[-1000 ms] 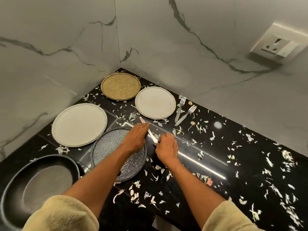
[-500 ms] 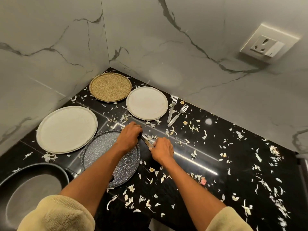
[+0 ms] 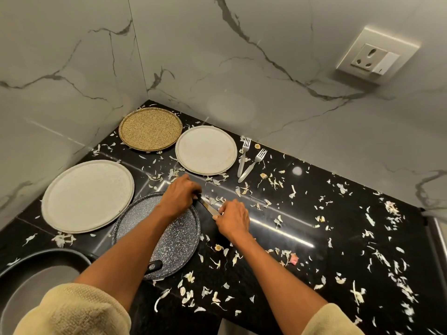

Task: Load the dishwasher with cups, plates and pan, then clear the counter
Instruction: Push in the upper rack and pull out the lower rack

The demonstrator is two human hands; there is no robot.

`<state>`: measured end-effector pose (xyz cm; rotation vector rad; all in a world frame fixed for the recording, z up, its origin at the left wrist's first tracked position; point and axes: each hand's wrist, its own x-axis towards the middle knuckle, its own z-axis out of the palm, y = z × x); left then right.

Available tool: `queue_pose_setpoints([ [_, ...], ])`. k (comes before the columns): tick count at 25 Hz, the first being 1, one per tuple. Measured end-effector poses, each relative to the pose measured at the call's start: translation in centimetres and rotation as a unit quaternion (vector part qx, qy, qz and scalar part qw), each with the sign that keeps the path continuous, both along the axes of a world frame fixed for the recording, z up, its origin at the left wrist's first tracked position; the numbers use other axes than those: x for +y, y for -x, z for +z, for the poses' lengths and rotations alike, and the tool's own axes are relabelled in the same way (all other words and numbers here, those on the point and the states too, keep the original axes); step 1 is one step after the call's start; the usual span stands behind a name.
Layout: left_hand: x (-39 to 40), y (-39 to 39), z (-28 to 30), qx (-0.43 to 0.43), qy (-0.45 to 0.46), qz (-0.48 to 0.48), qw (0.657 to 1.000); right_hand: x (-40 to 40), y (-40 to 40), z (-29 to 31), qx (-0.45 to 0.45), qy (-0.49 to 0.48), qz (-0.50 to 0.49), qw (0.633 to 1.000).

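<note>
your left hand curls round the dark handle end of a knife, and your right hand pinches the blade's tip end, so both are clamped on it. the knife lies low over the black counter, just beside the right rim of the speckled grey plate. its long axis runs diagonally, handle toward the upper left, tip toward the lower right. two white forks lie beside the small white plate, tines toward the wall. pale peel scraps litter the counter.
</note>
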<state>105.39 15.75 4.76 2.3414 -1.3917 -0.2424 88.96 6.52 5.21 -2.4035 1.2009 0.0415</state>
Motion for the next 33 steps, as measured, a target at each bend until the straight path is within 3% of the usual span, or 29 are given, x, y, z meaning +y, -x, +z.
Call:
queue_pose_setpoints([
  [7, 0.3, -1.3, 0.9, -0.013, -0.046, -0.07, 0.996, 0.5, 0.3, 0.3, -0.022, 0.074, 0.058, 0.995],
  [17, 0.5, 2.9, 2.4, -0.094, 0.074, -0.083, 0.989, -1.7, 4.3, 0.9, -0.185, 0.175, 0.029, 0.967],
  [21, -0.4, 8.4, 3.1, -0.1, 0.112, -0.11, 0.983, -3.5, 9.5, 1.3, -0.213, 0.205, 0.033, 0.955],
  [25, -1.6, 15.8, 2.8, -0.094, 0.126, -0.17, 0.973, -4.0, 17.4, 0.7, -0.187, 0.211, -0.016, 0.959],
  [30, -2.8, 24.8, 2.6, -0.099, 0.123, -0.23, 0.96, -2.9, 27.3, 0.7, -0.128, 0.121, -0.09, 0.98],
  [33, -3.2, 30.4, 2.7, -0.109, 0.12, -0.275, 0.948, -1.3, 34.1, 1.0, -0.147, 0.11, -0.143, 0.973],
])
